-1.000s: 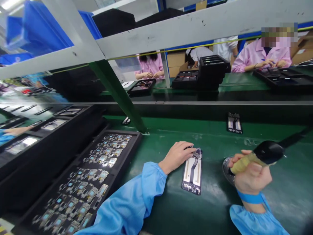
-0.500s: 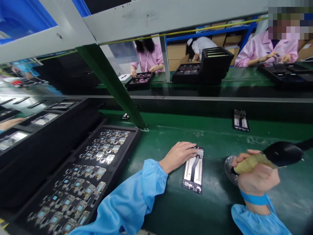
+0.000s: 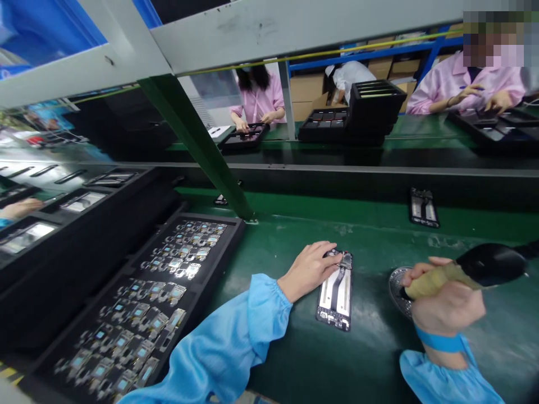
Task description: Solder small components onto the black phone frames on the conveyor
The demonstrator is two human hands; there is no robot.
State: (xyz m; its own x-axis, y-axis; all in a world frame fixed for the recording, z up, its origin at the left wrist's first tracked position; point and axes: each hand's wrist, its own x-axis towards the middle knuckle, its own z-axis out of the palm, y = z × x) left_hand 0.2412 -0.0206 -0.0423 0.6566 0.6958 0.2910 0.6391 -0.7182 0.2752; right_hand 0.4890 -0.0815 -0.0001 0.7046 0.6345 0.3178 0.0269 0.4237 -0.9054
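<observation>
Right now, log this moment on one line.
left hand: touching phone assembly, far end; right hand: gripping yellow-handled tool, by round dish; nearby: black tray, circuit boards

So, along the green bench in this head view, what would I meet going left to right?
Black tray of small electronic parts, left hand, flat phone-like panel, right hand gripping a yellowish handle.

On the far bench, stacked black trays between two people in pink, cardboard boxes behind. Overhead, a grey beam joined to a slanting green post; upper left, a blue bin.
</observation>
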